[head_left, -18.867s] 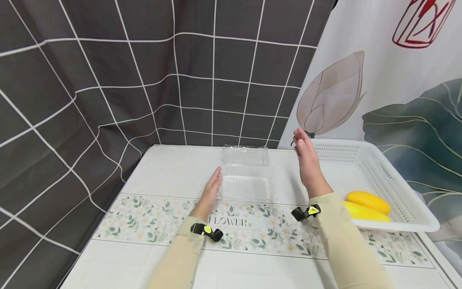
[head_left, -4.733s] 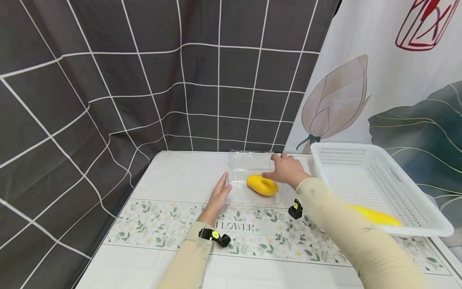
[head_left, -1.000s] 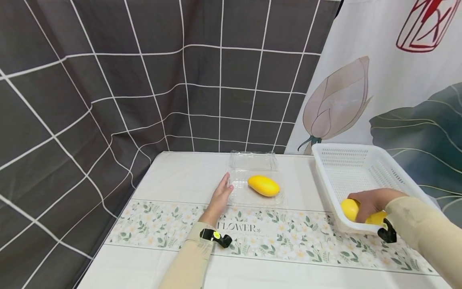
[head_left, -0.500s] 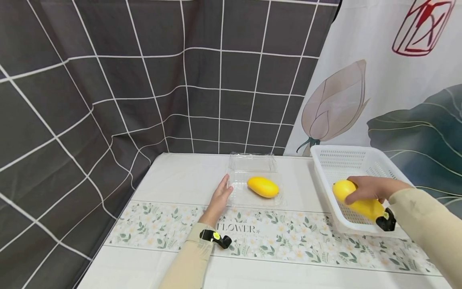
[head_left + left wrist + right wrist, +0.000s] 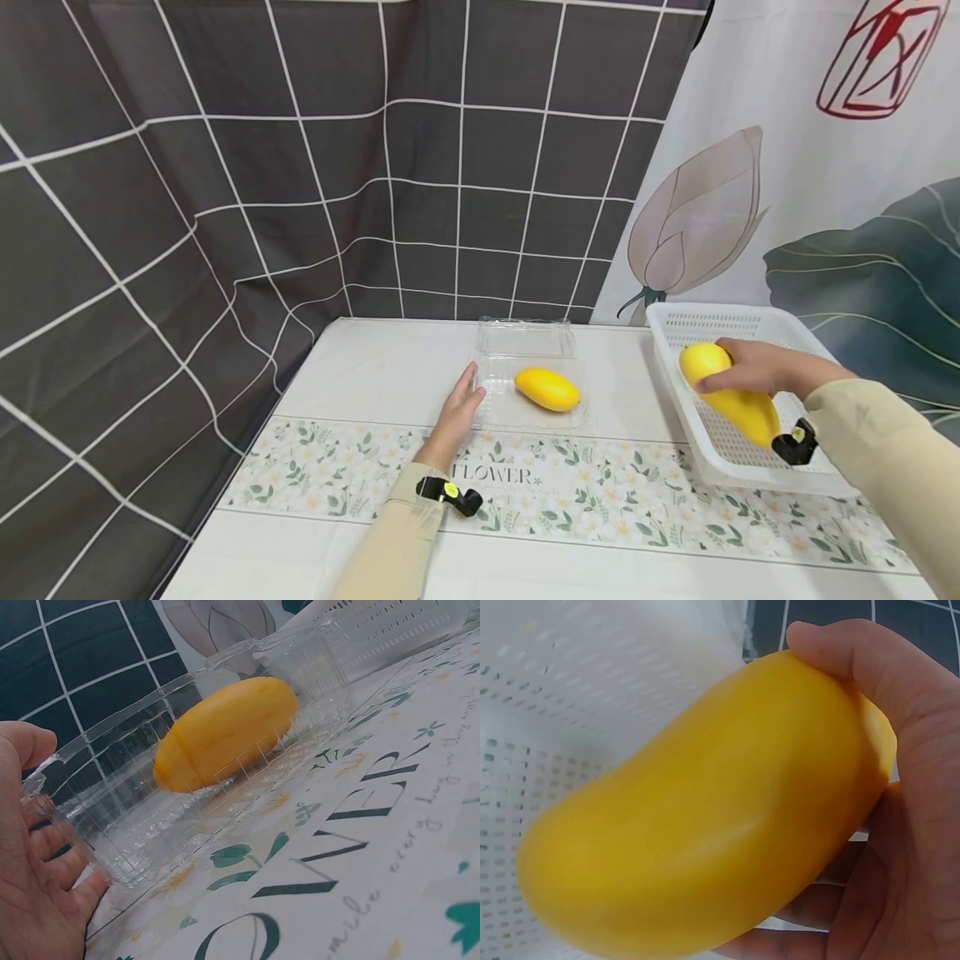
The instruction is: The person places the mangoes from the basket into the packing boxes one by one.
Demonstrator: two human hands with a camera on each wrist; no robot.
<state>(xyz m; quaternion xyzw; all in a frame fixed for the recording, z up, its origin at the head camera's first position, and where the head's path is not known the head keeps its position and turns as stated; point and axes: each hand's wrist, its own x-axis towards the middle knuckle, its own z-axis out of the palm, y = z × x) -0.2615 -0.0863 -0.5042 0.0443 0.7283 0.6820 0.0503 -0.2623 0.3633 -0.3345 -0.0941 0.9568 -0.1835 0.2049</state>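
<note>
A yellow mango (image 5: pixel 738 410) is in my right hand (image 5: pixel 772 368), raised over the white basket. Thumb and fingers grip its upper end; in the right wrist view the mango (image 5: pixel 705 810) fills much of the picture, with part of the fingers hidden behind it. Another mango (image 5: pixel 547 389) lies in the base of a clear plastic clamshell box (image 5: pixel 495 410), whose lid (image 5: pixel 525 339) is folded back toward the wall. My left hand (image 5: pixel 459 408) rests against the box's left side, fingers fairly straight; in the left wrist view its thumb is near the rim.
The white perforated basket (image 5: pixel 738 319) stands at the table's right side, to the right of the clamshell box. A flower-printed band (image 5: pixel 330 467) runs across the white tabletop. Dark gridded cloth (image 5: pixel 420 208) hangs behind and to the left.
In the last second my right hand has lifted the mango from the basket and tilted it, moving slightly left. Earlier, the first mango went from basket to box. My left hand stays at the box.
</note>
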